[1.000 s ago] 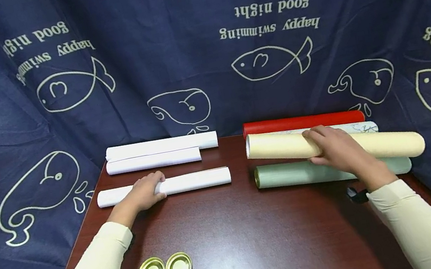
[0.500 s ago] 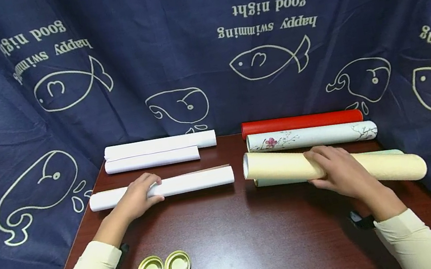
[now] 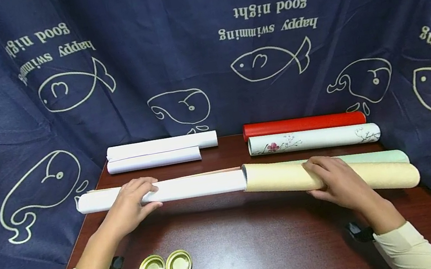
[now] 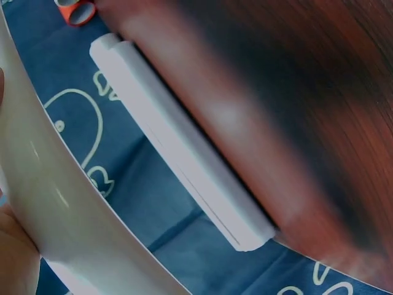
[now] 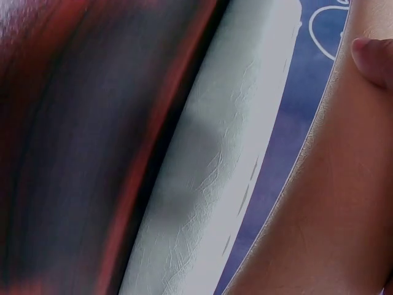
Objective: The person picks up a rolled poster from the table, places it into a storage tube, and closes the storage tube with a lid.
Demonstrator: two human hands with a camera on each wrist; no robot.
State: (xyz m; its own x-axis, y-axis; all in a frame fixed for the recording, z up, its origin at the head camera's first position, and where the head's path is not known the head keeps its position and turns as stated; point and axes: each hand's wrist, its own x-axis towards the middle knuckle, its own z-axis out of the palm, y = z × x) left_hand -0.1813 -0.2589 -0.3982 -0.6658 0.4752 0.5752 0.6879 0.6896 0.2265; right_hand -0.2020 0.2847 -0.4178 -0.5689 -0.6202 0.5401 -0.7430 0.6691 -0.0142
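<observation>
In the head view my left hand (image 3: 130,205) grips a rolled sheet of white paper (image 3: 198,186) near its middle. My right hand (image 3: 338,180) holds a cream cardboard tube (image 3: 275,177) from above. The paper roll's right end meets the tube's left opening; how far it sits inside cannot be told. Behind the cream tube lies a green tube (image 3: 384,156), partly covered by it. Up close, the left wrist view has the held paper roll (image 4: 73,196) along its left side. The right wrist view shows the cream tube (image 5: 319,184), shaded brown, with a fingertip (image 5: 371,61) on it.
Two more white paper rolls (image 3: 161,146) lie at the back left. A red tube (image 3: 304,123) and a floral white tube (image 3: 313,139) lie at the back right. Three gold lids (image 3: 179,265) rest at the front left. A blue printed curtain (image 3: 202,60) surrounds the table.
The cream tube has come down and nearer, from above the floral tube to in front of the green one. The white roll has been raised and drawn nearer, its right end now meeting the tube.
</observation>
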